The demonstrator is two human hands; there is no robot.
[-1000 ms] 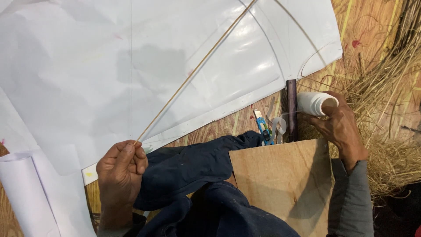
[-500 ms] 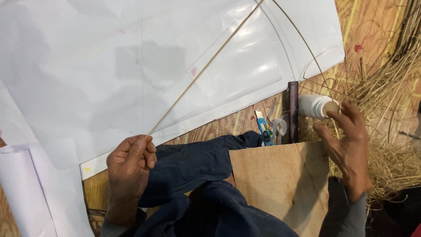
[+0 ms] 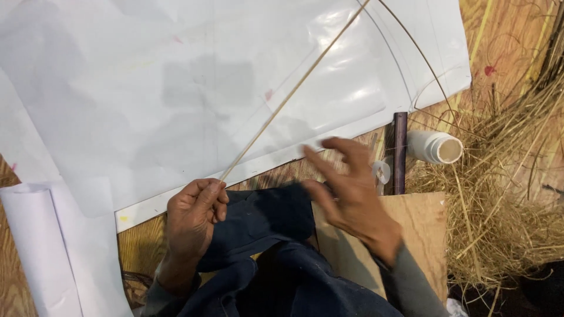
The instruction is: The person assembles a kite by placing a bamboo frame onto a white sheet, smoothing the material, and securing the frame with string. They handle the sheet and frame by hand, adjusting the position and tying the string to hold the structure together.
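The left hand [image 3: 194, 214] pinches the near end of a thin bamboo stick [image 3: 294, 91], which runs diagonally up across the white sheet [image 3: 147, 88]. The right hand [image 3: 346, 191] hovers blurred, fingers spread and empty, above the plywood board [image 3: 411, 235], near the white bottle [image 3: 435, 147].

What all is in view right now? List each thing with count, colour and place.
plastic sheet: one, white, spread across the upper left
thin stick: one, tan, diagonal over the sheet
paper roll: one, white, lower left
bottle: one, white, lying open at right
dark bar: one, beside the bottle
plywood board: one, tan, lower right
straw: a pile, yellow, right edge
cloth: one, dark blue, bottom centre
left hand: pinches the stick's lower end
right hand: empty, fingers spread, blurred
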